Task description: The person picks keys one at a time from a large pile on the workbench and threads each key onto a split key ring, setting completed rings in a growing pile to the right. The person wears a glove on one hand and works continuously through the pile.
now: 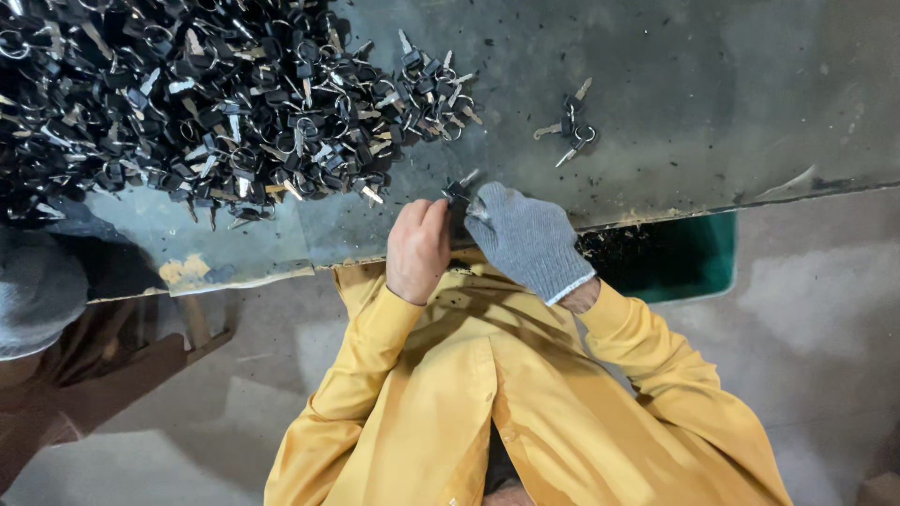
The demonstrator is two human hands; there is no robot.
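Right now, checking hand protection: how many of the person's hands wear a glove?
1. The right hand wears a grey knit glove; the left hand is bare. Both are at the table edge.

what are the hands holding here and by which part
Both the bare left hand and gloved right hand pinch one black-headed key by its head; blade tip pokes out above.

Grey knit-cloth glove (pixel 527 239), black plastic-headed metal keys (pixel 225 94), matt tabletop (pixel 712 94).
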